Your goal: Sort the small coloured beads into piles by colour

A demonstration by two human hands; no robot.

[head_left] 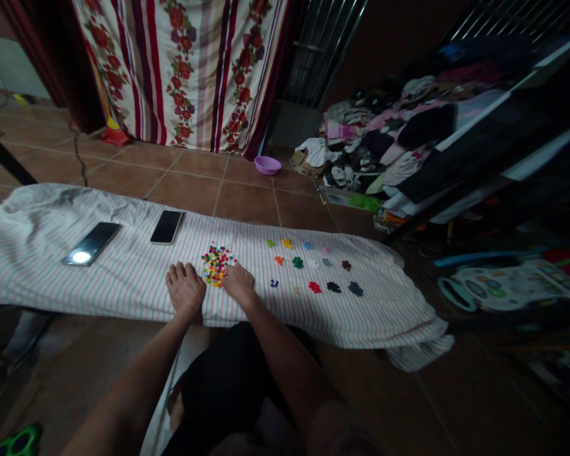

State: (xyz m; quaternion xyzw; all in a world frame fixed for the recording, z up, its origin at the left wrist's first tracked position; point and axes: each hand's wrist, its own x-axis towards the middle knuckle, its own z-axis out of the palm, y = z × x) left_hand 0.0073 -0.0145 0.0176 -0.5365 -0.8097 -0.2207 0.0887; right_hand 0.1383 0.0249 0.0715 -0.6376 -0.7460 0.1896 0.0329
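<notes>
A mixed pile of tiny coloured pieces (215,263) lies on a striped cloth (247,304) in front of me. My left hand (185,286) rests flat just left of the pile, fingers outstretched and nothing in it. At the pile's right edge, my right hand (239,280) has its fingers curled together among the pieces; whatever they pinch is too small to make out. Small one-colour groups sit to the right, among them red pieces (314,287), black pieces (333,287), dark green pieces (297,262), orange pieces (279,260) and yellow pieces (287,243).
Two phones, a larger phone (92,243) and a smaller phone (167,227), lie on the cloth to the left. Beyond the cloth, a purple basin (268,166) stands on the tiled floor. Heaped clothes (384,133) fill the back right, beside a floral curtain (194,76).
</notes>
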